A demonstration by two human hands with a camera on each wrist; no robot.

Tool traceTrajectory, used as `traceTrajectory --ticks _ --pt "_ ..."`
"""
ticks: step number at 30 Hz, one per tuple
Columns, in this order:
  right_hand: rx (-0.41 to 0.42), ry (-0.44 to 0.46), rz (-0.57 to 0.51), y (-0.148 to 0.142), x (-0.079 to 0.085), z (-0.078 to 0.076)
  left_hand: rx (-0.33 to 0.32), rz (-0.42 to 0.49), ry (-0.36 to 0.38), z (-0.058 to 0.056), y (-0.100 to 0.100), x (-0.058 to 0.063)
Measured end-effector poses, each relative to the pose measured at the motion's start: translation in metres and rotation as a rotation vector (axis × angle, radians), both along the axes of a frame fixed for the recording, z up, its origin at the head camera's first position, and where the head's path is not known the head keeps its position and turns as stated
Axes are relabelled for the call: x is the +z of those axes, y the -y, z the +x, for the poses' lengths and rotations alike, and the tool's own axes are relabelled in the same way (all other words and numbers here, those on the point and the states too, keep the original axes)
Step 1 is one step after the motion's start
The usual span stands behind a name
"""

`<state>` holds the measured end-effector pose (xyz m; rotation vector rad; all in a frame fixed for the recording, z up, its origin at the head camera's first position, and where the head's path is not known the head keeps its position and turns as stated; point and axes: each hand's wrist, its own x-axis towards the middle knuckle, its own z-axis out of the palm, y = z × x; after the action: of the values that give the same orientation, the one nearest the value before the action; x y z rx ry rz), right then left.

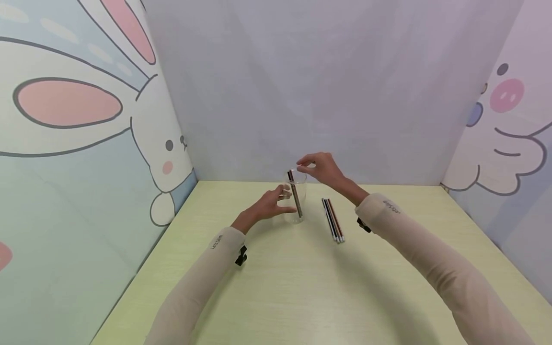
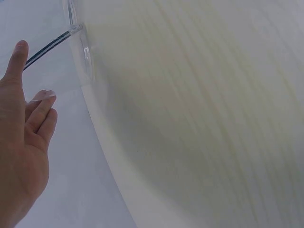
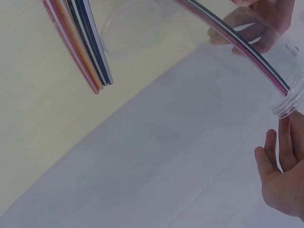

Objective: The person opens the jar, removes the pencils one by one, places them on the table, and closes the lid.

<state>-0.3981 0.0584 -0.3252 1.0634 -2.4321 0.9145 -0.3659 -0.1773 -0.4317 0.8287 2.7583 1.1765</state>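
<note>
A tall clear cup (image 1: 303,191) stands near the back of the table with two pencils (image 1: 295,194), one dark and one reddish, leaning inside it. My left hand (image 1: 271,203) curves round the cup from the left, thumb across the near side and fingers behind; they show through the clear wall in the right wrist view. From above, my right hand (image 1: 324,167) pinches at the cup's rim (image 3: 285,111), one fingertip touching it. To the right of the cup lie several pencils (image 1: 333,220) side by side, red, orange and dark ones, with white ends towards me.
The pale wooden table (image 1: 276,287) meets a plain grey curtain (image 1: 302,96) right behind the cup. Walls printed with cartoon animals stand on the left (image 1: 86,191) and right (image 1: 509,143). My right forearm passes to the right of the lying pencils.
</note>
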Motion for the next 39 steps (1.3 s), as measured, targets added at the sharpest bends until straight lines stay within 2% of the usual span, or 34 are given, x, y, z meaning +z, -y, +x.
traceTrajectory --ticks 16,22,33,39 --pt "0.051 0.006 0.101 0.012 -0.003 0.004 0.017 -0.006 0.012 0.001 -0.003 0.0" --pt "0.071 -0.006 0.078 0.013 -0.004 0.004 -0.002 0.009 0.005 -0.001 -0.002 -0.001" --pt "0.068 0.066 0.048 0.015 -0.006 0.002 -0.005 0.001 0.001 -0.001 0.0 0.0" --pt "0.075 0.05 0.048 0.015 -0.007 0.004 -0.005 -0.001 0.003 0.001 0.0 0.0"
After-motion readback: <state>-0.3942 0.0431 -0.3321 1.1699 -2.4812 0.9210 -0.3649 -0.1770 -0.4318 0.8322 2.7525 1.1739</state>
